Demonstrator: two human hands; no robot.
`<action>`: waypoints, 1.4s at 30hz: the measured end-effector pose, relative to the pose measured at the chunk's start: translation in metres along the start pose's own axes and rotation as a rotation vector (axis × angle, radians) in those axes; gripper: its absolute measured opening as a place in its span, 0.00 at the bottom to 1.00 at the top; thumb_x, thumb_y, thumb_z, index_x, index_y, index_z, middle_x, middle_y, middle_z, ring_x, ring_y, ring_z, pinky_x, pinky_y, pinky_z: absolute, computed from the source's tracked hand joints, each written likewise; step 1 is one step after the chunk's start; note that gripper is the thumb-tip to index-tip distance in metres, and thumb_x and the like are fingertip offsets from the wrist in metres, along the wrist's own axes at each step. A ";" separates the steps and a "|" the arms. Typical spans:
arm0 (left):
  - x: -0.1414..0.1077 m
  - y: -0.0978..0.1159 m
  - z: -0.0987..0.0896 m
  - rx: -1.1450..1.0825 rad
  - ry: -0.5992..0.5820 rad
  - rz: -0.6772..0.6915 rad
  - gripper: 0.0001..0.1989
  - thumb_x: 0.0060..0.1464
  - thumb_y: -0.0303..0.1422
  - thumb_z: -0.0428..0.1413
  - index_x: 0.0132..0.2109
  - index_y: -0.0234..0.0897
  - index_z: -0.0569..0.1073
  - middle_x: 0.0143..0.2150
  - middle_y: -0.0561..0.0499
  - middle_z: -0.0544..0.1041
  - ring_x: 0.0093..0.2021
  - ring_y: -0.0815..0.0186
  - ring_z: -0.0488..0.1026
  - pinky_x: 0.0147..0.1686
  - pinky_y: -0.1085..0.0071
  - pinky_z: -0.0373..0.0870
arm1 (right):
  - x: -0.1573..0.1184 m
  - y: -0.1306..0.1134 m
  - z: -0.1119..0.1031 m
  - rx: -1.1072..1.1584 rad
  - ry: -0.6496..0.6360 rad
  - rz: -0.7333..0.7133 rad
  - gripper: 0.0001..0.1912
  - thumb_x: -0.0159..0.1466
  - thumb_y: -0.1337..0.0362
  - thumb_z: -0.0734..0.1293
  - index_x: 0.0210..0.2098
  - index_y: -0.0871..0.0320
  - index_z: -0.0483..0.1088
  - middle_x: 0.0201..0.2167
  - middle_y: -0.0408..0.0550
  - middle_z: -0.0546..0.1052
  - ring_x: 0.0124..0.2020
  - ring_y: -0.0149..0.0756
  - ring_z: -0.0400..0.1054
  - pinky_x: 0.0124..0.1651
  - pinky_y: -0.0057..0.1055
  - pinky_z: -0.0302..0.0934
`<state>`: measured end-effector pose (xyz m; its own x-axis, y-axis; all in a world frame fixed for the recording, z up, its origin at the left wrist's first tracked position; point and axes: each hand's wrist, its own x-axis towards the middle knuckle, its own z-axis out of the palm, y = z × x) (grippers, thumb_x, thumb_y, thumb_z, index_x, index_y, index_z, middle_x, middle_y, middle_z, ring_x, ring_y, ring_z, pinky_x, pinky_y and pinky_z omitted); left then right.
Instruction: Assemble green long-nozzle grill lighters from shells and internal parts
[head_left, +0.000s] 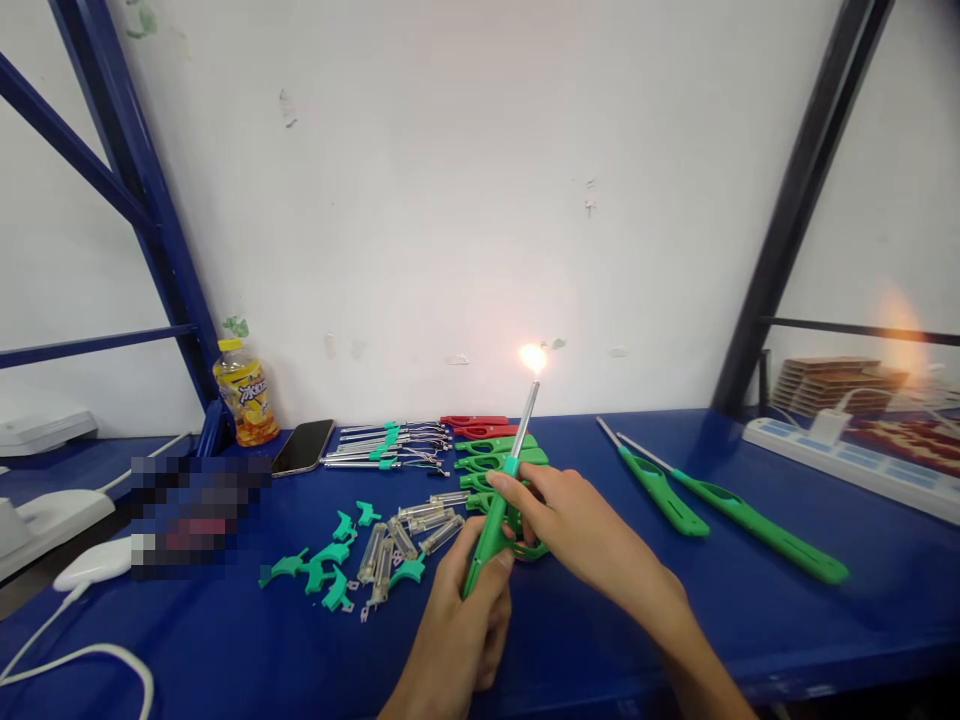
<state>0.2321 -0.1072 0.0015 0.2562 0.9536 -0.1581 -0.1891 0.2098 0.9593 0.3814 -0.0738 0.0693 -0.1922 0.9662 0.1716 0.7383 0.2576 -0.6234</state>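
Observation:
A green long-neck lighter [491, 530] points upward in my hands, with a flame [534, 357] burning at the tip of its metal tube. My left hand [469, 600] is wrapped round the lower handle. Closed on the upper part, near the trigger, is my right hand [559, 505]. Behind and beside the hands lie green handle shells [480, 463] and red handle shells [476, 430]. Clear fuel tanks [382, 560] and teal trigger pieces [326, 565] are scattered to the left. Metal tubes with wires [375, 450] lie in a row farther back.
Two green lighters [765, 525] with metal tubes rest on the right of the blue table [600, 640]. A white power strip [855, 465] is at the right edge. A phone [304, 446] and a yellow-capped bottle [246, 395] stand back left. A white cable [112, 652] curls at front left.

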 end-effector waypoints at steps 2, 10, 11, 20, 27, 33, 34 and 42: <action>0.001 -0.001 -0.001 -0.027 -0.012 -0.008 0.41 0.53 0.58 0.65 0.65 0.41 0.65 0.20 0.68 0.56 0.15 0.77 0.44 0.14 0.80 0.40 | 0.001 -0.001 0.000 -0.005 0.000 0.002 0.27 0.78 0.45 0.56 0.28 0.52 0.65 0.26 0.45 0.79 0.30 0.42 0.74 0.36 0.33 0.57; 0.004 -0.005 -0.003 -0.063 -0.057 0.013 0.41 0.57 0.54 0.64 0.70 0.43 0.60 0.21 0.67 0.58 0.15 0.77 0.44 0.15 0.79 0.38 | 0.000 -0.002 0.000 -0.015 -0.002 -0.019 0.27 0.79 0.47 0.54 0.27 0.52 0.65 0.25 0.44 0.78 0.30 0.42 0.73 0.37 0.34 0.56; 0.004 -0.004 -0.003 -0.059 -0.055 0.010 0.42 0.57 0.54 0.64 0.71 0.43 0.60 0.21 0.67 0.58 0.15 0.77 0.44 0.15 0.79 0.38 | 0.000 -0.002 0.000 -0.014 -0.004 -0.022 0.27 0.79 0.47 0.54 0.27 0.52 0.65 0.25 0.44 0.77 0.30 0.42 0.73 0.37 0.34 0.55; 0.000 -0.008 -0.003 -0.040 0.002 0.003 0.45 0.57 0.52 0.65 0.74 0.44 0.57 0.23 0.66 0.62 0.15 0.77 0.51 0.18 0.78 0.42 | 0.000 -0.003 -0.001 -0.013 0.001 -0.052 0.27 0.80 0.49 0.54 0.27 0.52 0.64 0.23 0.43 0.76 0.28 0.41 0.72 0.37 0.34 0.55; 0.002 -0.004 -0.004 -0.120 -0.125 0.034 0.39 0.61 0.57 0.60 0.68 0.41 0.58 0.22 0.65 0.63 0.14 0.76 0.49 0.14 0.79 0.42 | 0.000 -0.001 0.000 -0.006 0.001 -0.041 0.27 0.80 0.49 0.55 0.26 0.52 0.63 0.23 0.42 0.75 0.28 0.39 0.70 0.36 0.34 0.53; -0.003 -0.001 -0.004 -0.148 -0.147 0.076 0.27 0.68 0.57 0.50 0.60 0.43 0.63 0.25 0.62 0.63 0.16 0.76 0.48 0.17 0.78 0.47 | 0.000 0.001 0.002 0.000 0.005 -0.041 0.26 0.80 0.48 0.55 0.28 0.52 0.64 0.23 0.41 0.75 0.27 0.38 0.70 0.36 0.34 0.51; -0.004 -0.002 -0.005 -0.154 -0.150 0.077 0.26 0.68 0.56 0.50 0.60 0.43 0.63 0.25 0.62 0.63 0.16 0.76 0.47 0.17 0.78 0.46 | 0.000 0.001 0.002 -0.001 0.006 -0.041 0.26 0.80 0.48 0.55 0.28 0.52 0.64 0.23 0.42 0.75 0.27 0.38 0.70 0.36 0.34 0.51; -0.002 -0.005 -0.006 -0.171 -0.161 0.088 0.23 0.70 0.54 0.50 0.60 0.43 0.63 0.26 0.61 0.64 0.16 0.76 0.48 0.17 0.78 0.47 | 0.001 0.001 0.003 -0.009 0.004 -0.040 0.26 0.80 0.49 0.55 0.28 0.52 0.64 0.23 0.41 0.75 0.27 0.38 0.70 0.36 0.34 0.51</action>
<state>0.2269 -0.1093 -0.0040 0.3766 0.9261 -0.0233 -0.3718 0.1742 0.9118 0.3803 -0.0720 0.0665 -0.2193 0.9551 0.1992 0.7361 0.2960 -0.6088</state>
